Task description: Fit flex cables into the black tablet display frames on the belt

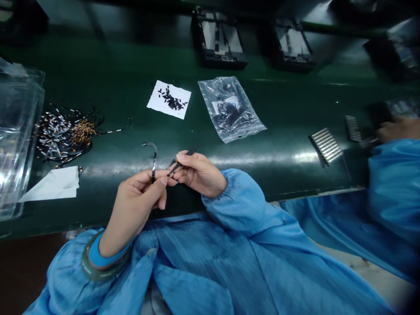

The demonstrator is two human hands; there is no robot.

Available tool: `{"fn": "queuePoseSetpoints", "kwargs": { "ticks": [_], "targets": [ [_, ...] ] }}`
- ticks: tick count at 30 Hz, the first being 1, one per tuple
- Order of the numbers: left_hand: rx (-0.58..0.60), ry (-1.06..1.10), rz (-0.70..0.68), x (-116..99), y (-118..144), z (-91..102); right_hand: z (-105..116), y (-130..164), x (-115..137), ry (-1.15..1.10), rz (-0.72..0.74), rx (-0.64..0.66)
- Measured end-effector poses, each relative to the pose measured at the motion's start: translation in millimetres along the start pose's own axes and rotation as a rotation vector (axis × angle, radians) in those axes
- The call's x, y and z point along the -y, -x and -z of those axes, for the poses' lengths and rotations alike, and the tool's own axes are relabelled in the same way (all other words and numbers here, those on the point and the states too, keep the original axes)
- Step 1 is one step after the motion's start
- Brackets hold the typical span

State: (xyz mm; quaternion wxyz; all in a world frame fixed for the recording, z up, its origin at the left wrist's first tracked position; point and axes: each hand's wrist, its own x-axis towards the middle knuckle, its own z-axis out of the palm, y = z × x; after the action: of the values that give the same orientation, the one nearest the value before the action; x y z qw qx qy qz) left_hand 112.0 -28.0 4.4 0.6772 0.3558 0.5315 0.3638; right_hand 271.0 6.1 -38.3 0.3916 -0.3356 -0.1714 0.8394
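Between the thumb and fingers of my left hand [141,194] is a thin black cable [154,162] with a pale band; its connector end curves up and to the left. My right hand [200,173] pinches a pair of black tweezers [183,160], the tips pointing down toward my left thumb and fingertips. A tiny dark piece seems to be at the tips, too small to make out. Both hands meet above the table's near edge. Beyond them, small black pieces [172,101] lie heaped on a white paper [160,109].
A clear plastic bag [232,109] with dark bits lies at centre. Left are a tangled pile of cables [67,131], a folded white sheet [55,183] and clear plastic trays [16,140]. Black device housings [223,39] line the back. A co-worker's sleeve [393,175] and silvery strips [327,145] are right.
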Motion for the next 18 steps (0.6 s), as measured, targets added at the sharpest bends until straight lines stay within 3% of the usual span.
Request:
{"fn": "queuePoseSetpoints", "kwargs": {
  "ticks": [5, 7, 10, 14, 15, 18],
  "targets": [
    [-0.011, -0.010, -0.039, -0.3, -6.7, 4.0, -2.5, 5.0, 8.3, -0.040, 0.008, 0.002],
    [-0.023, 0.003, -0.037, -10.3, -16.7, 3.8, 2.6, 12.0, 23.8, -0.060, 0.102, -0.058],
    [-0.010, 0.027, -0.015, -43.9, -44.5, -7.5, 23.3, 28.7, 59.3, -0.117, 0.373, -0.279],
    [0.017, 0.155, 0.019, -100.6, -112.4, -51.2, 67.7, 53.8, 98.6, -0.187, 0.757, -0.596],
    [0.023, 0.224, 0.048, -111.3, -134.9, -65.6, 78.4, 58.3, 103.2, -0.194, 0.802, -0.641],
    [-0.139, 0.522, 0.064, -130.3, -206.4, -107.3, 101.3, 64.6, 106.4, -0.217, 0.810, -0.691]
  ]
}}
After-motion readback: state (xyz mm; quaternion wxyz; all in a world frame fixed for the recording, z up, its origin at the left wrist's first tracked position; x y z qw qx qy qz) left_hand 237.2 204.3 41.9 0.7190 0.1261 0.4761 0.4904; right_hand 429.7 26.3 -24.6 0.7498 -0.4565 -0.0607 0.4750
